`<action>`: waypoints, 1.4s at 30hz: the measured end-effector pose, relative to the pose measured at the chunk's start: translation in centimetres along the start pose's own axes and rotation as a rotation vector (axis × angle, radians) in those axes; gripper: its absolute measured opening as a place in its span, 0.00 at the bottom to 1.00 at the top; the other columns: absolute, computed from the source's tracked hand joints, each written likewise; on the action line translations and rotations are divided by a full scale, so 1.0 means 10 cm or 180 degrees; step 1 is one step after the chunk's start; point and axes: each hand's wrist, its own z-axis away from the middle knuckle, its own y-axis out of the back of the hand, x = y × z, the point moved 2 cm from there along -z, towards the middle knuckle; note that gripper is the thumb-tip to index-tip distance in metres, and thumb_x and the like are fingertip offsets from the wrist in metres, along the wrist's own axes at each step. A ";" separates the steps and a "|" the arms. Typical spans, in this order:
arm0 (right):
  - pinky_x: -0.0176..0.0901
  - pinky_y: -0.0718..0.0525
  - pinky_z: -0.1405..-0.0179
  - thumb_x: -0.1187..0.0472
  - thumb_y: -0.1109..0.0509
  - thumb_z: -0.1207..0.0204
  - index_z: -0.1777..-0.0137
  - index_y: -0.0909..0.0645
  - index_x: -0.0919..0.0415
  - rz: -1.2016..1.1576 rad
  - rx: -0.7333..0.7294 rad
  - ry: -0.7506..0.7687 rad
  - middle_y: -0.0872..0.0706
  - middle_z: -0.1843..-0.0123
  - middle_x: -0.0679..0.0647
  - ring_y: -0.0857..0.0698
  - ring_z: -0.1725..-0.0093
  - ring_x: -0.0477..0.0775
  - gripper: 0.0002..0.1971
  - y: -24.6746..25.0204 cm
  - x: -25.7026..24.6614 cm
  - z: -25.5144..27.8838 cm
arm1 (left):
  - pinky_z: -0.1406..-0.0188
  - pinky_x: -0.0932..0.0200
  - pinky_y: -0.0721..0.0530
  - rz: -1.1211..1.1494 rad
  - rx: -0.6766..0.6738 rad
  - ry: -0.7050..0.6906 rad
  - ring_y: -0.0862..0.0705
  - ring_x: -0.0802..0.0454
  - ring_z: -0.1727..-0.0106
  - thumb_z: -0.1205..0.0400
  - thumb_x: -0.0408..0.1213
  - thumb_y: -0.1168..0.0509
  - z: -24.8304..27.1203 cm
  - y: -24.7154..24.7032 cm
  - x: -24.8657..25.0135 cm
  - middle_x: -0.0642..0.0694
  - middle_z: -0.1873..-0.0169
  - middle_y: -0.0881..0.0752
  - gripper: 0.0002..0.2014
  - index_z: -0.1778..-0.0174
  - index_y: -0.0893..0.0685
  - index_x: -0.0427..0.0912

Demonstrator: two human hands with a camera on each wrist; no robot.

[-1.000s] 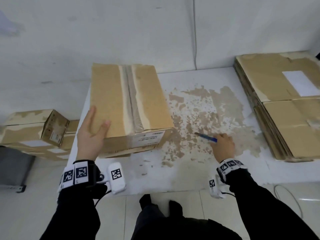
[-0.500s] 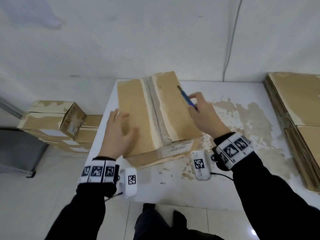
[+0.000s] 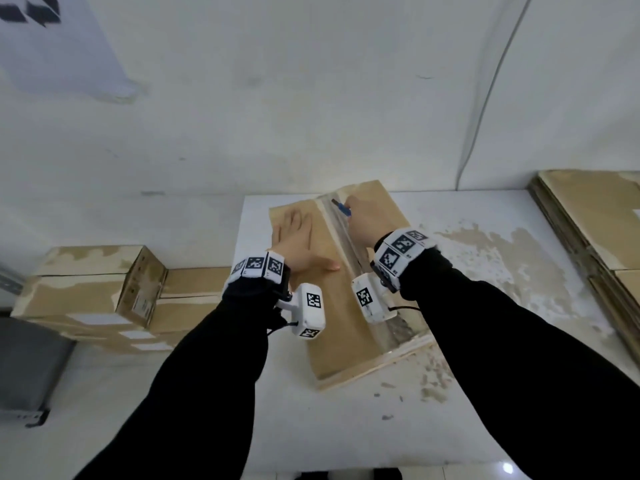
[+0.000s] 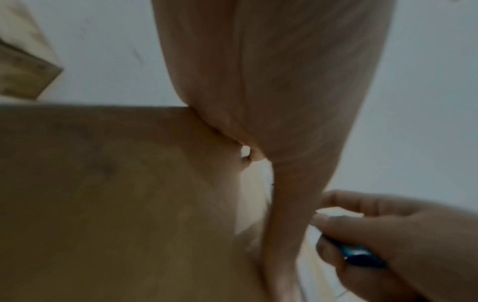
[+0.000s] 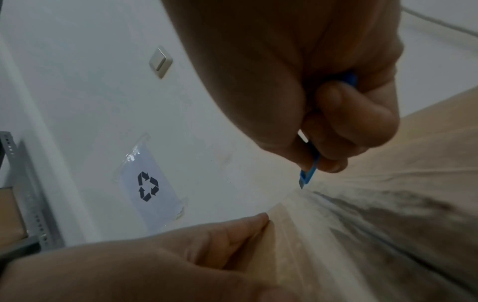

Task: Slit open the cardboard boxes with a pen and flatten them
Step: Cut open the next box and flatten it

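The person is right at the start of the slitting step on this one. The cardboard box sits sealed on the white desk, turned at an angle, its far end up around 12 o'clock near the wall. The left hand lies flat on the left flap with straight fingers, just pinning the box down. The right hand is curled round a blue pen, and the tip is pointing down at the far end of the tape seam that runs down the middle of the top. From the right wrist view the tip looks to be at or just above the tape, can't tell if it has pierced it.

So nothing looks cut yet, as far as the pictures show. Next move probably needs the tip pushed through the tape and dragged along the seam toward 6 o'clock, with the left hand holding firm so the box doesn't skid.

Flattened cardboard is stacked at 3 o'clock on the desk, and more sealed boxes wait at 9 o'clock.
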 end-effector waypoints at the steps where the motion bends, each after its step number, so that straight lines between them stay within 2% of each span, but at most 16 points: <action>1: 0.43 0.29 0.53 0.66 0.50 0.15 0.34 0.27 0.68 0.0142 0.0056 0.0023 0.19 0.38 0.64 0.20 0.41 0.62 0.16 0.02 -0.03 -0.01 | 0.19 0.45 0.68 0.0008 -0.0025 -0.0021 0.70 0.47 0.18 0.31 0.62 0.28 0.00 0.01 -0.01 0.41 0.17 0.65 0.62 0.16 0.63 0.39; 7: 0.44 0.29 0.44 0.64 0.52 0.14 0.37 0.24 0.69 0.0609 0.0076 0.0070 0.18 0.37 0.64 0.21 0.38 0.61 0.17 0.06 -0.23 -0.09 | 0.20 0.45 0.68 0.0053 -0.0006 -0.0087 0.70 0.46 0.18 0.30 0.60 0.27 -0.03 -0.03 -0.03 0.40 0.18 0.67 0.61 0.17 0.64 0.39; 11: 0.42 0.31 0.50 0.66 0.51 0.14 0.38 0.23 0.67 0.0825 0.0033 0.0155 0.18 0.37 0.63 0.19 0.39 0.60 0.16 0.05 -0.33 -0.12 | 0.19 0.44 0.67 0.0116 0.0029 -0.0139 0.70 0.45 0.18 0.30 0.60 0.28 -0.04 -0.05 -0.07 0.39 0.18 0.68 0.61 0.17 0.64 0.37; 16: 0.45 0.27 0.45 0.64 0.50 0.13 0.36 0.24 0.67 0.1032 -0.0136 0.0070 0.18 0.36 0.62 0.19 0.37 0.60 0.16 0.04 -0.36 -0.14 | 0.19 0.44 0.66 -0.0015 0.0051 -0.0064 0.69 0.44 0.18 0.29 0.61 0.29 -0.08 -0.06 -0.06 0.38 0.18 0.67 0.61 0.17 0.63 0.37; 18: 0.45 0.26 0.42 0.63 0.51 0.13 0.33 0.26 0.68 0.1023 -0.0337 -0.0019 0.19 0.35 0.63 0.20 0.37 0.61 0.17 0.04 -0.35 -0.06 | 0.20 0.43 0.67 -0.0007 0.0029 -0.0041 0.70 0.44 0.18 0.30 0.62 0.29 -0.08 -0.06 -0.06 0.39 0.18 0.68 0.61 0.17 0.64 0.38; 22: 0.45 0.24 0.45 0.66 0.48 0.15 0.33 0.24 0.66 0.0776 -0.0614 -0.0211 0.18 0.37 0.62 0.20 0.39 0.60 0.16 0.02 -0.24 0.39 | 0.21 0.43 0.68 0.0029 -0.0059 -0.0059 0.71 0.44 0.18 0.31 0.62 0.27 -0.07 -0.05 -0.06 0.38 0.18 0.68 0.62 0.17 0.64 0.39; 24: 0.43 0.24 0.52 0.67 0.46 0.16 0.34 0.22 0.63 0.0610 -0.0660 -0.0293 0.16 0.43 0.60 0.18 0.45 0.58 0.16 0.00 -0.12 0.71 | 0.21 0.44 0.68 0.0030 -0.0034 -0.0080 0.71 0.44 0.18 0.30 0.61 0.28 -0.07 -0.04 -0.05 0.38 0.18 0.68 0.62 0.17 0.64 0.38; 25: 0.39 0.25 0.58 0.68 0.45 0.16 0.36 0.21 0.62 0.0509 -0.0666 -0.0330 0.16 0.48 0.58 0.18 0.52 0.55 0.15 -0.03 -0.05 0.88 | 0.21 0.44 0.68 0.0033 -0.0013 -0.0094 0.71 0.44 0.18 0.30 0.61 0.28 -0.06 -0.03 -0.04 0.38 0.18 0.68 0.62 0.17 0.64 0.38; 28: 0.36 0.34 0.75 0.70 0.44 0.18 0.39 0.22 0.60 0.0245 -0.0609 -0.0443 0.20 0.62 0.55 0.27 0.72 0.47 0.13 -0.12 0.15 1.41 | 0.21 0.44 0.68 0.0000 0.0006 -0.0085 0.71 0.44 0.18 0.30 0.61 0.28 -0.06 -0.04 -0.05 0.39 0.18 0.67 0.61 0.16 0.63 0.39; 32: 0.42 0.38 0.74 0.66 0.46 0.15 0.44 0.28 0.48 -0.0112 -0.0498 -0.0635 0.23 0.69 0.57 0.33 0.76 0.53 0.11 -0.26 0.33 2.06 | 0.20 0.45 0.69 -0.0010 -0.0008 -0.0094 0.72 0.47 0.18 0.30 0.62 0.28 -0.06 -0.03 -0.05 0.40 0.18 0.67 0.60 0.16 0.62 0.41; 34: 0.40 0.39 0.75 0.63 0.45 0.15 0.40 0.28 0.46 -0.0312 -0.0353 -0.0725 0.25 0.71 0.55 0.33 0.77 0.52 0.11 -0.32 0.40 2.21 | 0.20 0.45 0.69 -0.0013 -0.0047 -0.0093 0.72 0.47 0.18 0.29 0.61 0.29 -0.04 -0.03 -0.04 0.40 0.18 0.67 0.59 0.16 0.61 0.41; 36: 0.40 0.38 0.76 0.61 0.45 0.14 0.36 0.28 0.47 -0.0409 -0.0185 -0.0762 0.25 0.72 0.54 0.33 0.77 0.51 0.12 -0.39 0.46 2.26 | 0.20 0.43 0.69 0.0022 -0.0025 -0.0154 0.71 0.46 0.18 0.28 0.60 0.29 0.00 -0.02 -0.01 0.39 0.17 0.65 0.54 0.15 0.55 0.46; 38: 0.40 0.37 0.77 0.61 0.45 0.15 0.34 0.27 0.48 -0.0522 -0.0036 -0.0767 0.25 0.73 0.54 0.32 0.78 0.51 0.13 -0.45 0.50 2.30 | 0.19 0.41 0.63 0.0080 0.0104 -0.0511 0.65 0.43 0.17 0.25 0.54 0.29 0.10 0.00 0.08 0.38 0.17 0.56 0.39 0.20 0.37 0.56; 40: 0.36 0.38 0.78 0.61 0.44 0.15 0.32 0.26 0.48 -0.0775 0.0092 -0.0775 0.26 0.74 0.51 0.32 0.79 0.49 0.15 -0.49 0.53 2.33 | 0.20 0.41 0.49 -0.0210 0.0095 -0.1214 0.48 0.42 0.18 0.24 0.49 0.29 0.25 -0.02 0.24 0.43 0.21 0.39 0.20 0.36 0.22 0.60; 41: 0.36 0.37 0.80 0.61 0.43 0.15 0.31 0.26 0.48 -0.0921 0.0136 -0.0792 0.26 0.76 0.50 0.33 0.80 0.47 0.15 -0.50 0.54 2.35 | 0.22 0.41 0.43 -0.0455 -0.0085 -0.1566 0.40 0.44 0.21 0.24 0.50 0.30 0.34 -0.06 0.32 0.46 0.26 0.33 0.16 0.40 0.21 0.61; 42: 0.36 0.36 0.81 0.61 0.43 0.15 0.30 0.25 0.48 -0.1064 0.0165 -0.0816 0.27 0.77 0.49 0.34 0.81 0.46 0.16 -0.51 0.56 2.36 | 0.24 0.41 0.37 -0.0706 -0.0338 -0.1820 0.36 0.47 0.25 0.25 0.53 0.30 0.41 -0.10 0.41 0.49 0.30 0.31 0.18 0.40 0.22 0.61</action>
